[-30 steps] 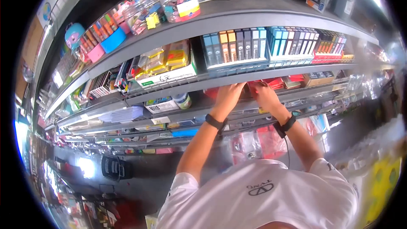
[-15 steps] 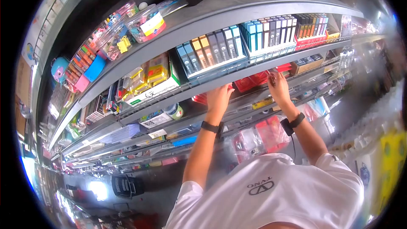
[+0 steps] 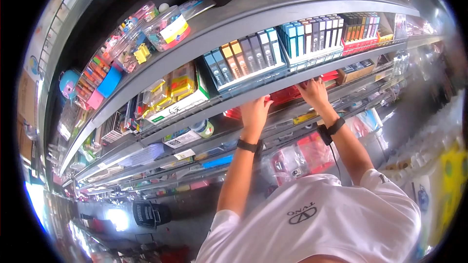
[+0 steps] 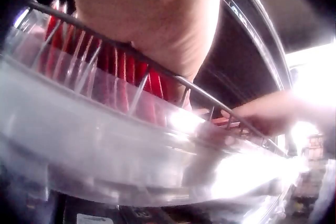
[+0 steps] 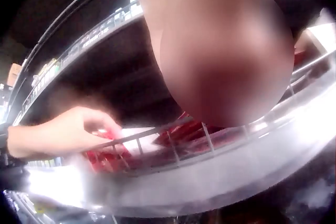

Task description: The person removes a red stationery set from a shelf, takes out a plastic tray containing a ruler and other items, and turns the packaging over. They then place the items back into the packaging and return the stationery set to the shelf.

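Red packets (image 3: pixel 287 94) stand in a row behind a wire rail on the shelf. At their left end is the left hand (image 3: pixel 254 116); in the right wrist view the left hand (image 5: pixel 73 132) has thumb and fingers bent round a red packet (image 5: pixel 109 157). The right hand (image 3: pixel 315 93) reaches over the row further right, fingertips at the red packets. Blur covers the right hand (image 5: pixel 226 50) in its own wrist view, so its grip is unclear. Upright red packets (image 4: pixel 123 71) show beneath the left forearm in the left wrist view.
Above the hands runs a grey shelf edge (image 3: pixel 273 85), with slim boxes (image 3: pixel 241 57) in trays behind it. A box of yellow packs (image 3: pixel 170 104) stands left. Lower shelves hold plastic-wrapped packs (image 3: pixel 297 158). A dark basket (image 3: pixel 146 214) lies on the floor.
The hands, close together a second ago, now stand further apart. Since half a second ago the right hand has shifted slightly left along the red packets. The head view has also turned.
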`<state>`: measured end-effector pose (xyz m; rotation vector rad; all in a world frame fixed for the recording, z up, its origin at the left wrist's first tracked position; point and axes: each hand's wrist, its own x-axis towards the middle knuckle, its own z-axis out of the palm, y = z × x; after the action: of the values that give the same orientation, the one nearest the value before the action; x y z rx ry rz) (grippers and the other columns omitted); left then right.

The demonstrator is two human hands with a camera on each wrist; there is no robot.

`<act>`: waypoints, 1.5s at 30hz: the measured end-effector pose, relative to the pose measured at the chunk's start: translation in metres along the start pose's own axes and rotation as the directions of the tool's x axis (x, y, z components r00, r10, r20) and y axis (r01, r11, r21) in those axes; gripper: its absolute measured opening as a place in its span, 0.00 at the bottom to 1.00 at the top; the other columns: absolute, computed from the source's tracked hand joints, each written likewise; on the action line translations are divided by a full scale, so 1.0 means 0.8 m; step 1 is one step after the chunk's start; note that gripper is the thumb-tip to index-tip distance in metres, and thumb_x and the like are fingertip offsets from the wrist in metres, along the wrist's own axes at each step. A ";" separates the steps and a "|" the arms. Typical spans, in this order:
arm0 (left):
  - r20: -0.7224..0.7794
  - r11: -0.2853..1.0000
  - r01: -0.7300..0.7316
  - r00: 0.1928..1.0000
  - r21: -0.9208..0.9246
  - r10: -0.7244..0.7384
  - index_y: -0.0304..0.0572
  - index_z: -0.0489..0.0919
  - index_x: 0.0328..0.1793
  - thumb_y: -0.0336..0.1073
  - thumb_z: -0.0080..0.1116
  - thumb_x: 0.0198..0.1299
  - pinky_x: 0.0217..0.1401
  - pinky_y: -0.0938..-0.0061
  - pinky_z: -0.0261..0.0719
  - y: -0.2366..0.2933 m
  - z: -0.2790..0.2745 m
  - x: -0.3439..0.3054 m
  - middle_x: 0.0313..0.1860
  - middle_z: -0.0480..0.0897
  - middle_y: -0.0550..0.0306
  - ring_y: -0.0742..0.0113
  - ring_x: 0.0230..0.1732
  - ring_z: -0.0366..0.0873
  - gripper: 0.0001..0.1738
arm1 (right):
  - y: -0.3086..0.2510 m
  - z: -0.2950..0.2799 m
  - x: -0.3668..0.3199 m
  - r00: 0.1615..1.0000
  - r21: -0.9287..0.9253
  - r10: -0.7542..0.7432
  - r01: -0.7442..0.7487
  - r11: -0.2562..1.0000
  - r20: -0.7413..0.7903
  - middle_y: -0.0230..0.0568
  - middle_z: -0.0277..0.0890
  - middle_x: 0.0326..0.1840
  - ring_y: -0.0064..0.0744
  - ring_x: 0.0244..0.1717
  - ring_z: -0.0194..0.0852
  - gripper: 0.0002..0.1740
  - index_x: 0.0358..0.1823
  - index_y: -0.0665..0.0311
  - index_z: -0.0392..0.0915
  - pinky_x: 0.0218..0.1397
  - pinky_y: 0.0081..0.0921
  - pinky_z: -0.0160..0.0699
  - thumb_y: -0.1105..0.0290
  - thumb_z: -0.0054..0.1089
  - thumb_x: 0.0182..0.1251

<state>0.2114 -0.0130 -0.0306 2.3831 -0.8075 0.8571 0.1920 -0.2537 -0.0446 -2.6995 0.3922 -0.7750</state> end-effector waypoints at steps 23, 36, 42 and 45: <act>-0.005 0.999 0.016 1.000 -0.028 -0.016 0.56 0.84 0.39 0.44 0.74 0.53 0.50 0.56 0.70 -0.002 0.004 -0.001 0.37 0.85 0.61 0.53 0.45 0.80 0.11 | 0.042 0.040 0.054 0.925 0.782 -0.235 -0.095 0.616 0.297 0.31 0.77 0.21 0.20 0.23 0.73 0.11 0.42 0.65 0.82 0.27 0.23 0.71 0.64 0.63 0.74; 0.035 0.999 0.050 0.998 -0.017 -0.050 0.56 0.84 0.43 0.48 0.75 0.51 0.54 0.52 0.70 -0.001 0.002 0.000 0.46 0.83 0.58 0.48 0.53 0.77 0.17 | 0.002 -0.013 0.044 0.888 0.824 0.178 -0.461 0.330 0.425 0.39 0.80 0.52 0.31 0.57 0.79 0.25 0.60 0.66 0.74 0.48 0.26 0.86 0.75 0.72 0.63; 0.030 0.999 0.034 0.999 0.022 -0.034 0.54 0.84 0.45 0.51 0.75 0.50 0.55 0.53 0.70 0.003 0.000 0.001 0.47 0.83 0.57 0.48 0.53 0.77 0.19 | 0.031 -0.021 0.043 0.892 0.849 0.219 -0.446 0.283 0.396 0.39 0.81 0.51 0.36 0.54 0.82 0.26 0.60 0.62 0.74 0.43 0.42 0.94 0.72 0.73 0.61; 0.016 0.999 0.014 1.000 0.050 -0.014 0.55 0.84 0.47 0.52 0.75 0.51 0.55 0.53 0.70 0.005 -0.002 0.000 0.47 0.84 0.57 0.49 0.53 0.78 0.21 | 0.056 -0.010 0.037 0.986 0.648 0.009 -0.115 0.752 0.165 0.52 0.83 0.49 0.56 0.42 0.85 0.26 0.59 0.64 0.74 0.44 0.41 0.89 0.61 0.71 0.64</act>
<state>0.2083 -0.0146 -0.0288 2.4396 -0.7837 0.8624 0.2037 -0.3067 -0.0403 -2.0404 0.1280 -0.5422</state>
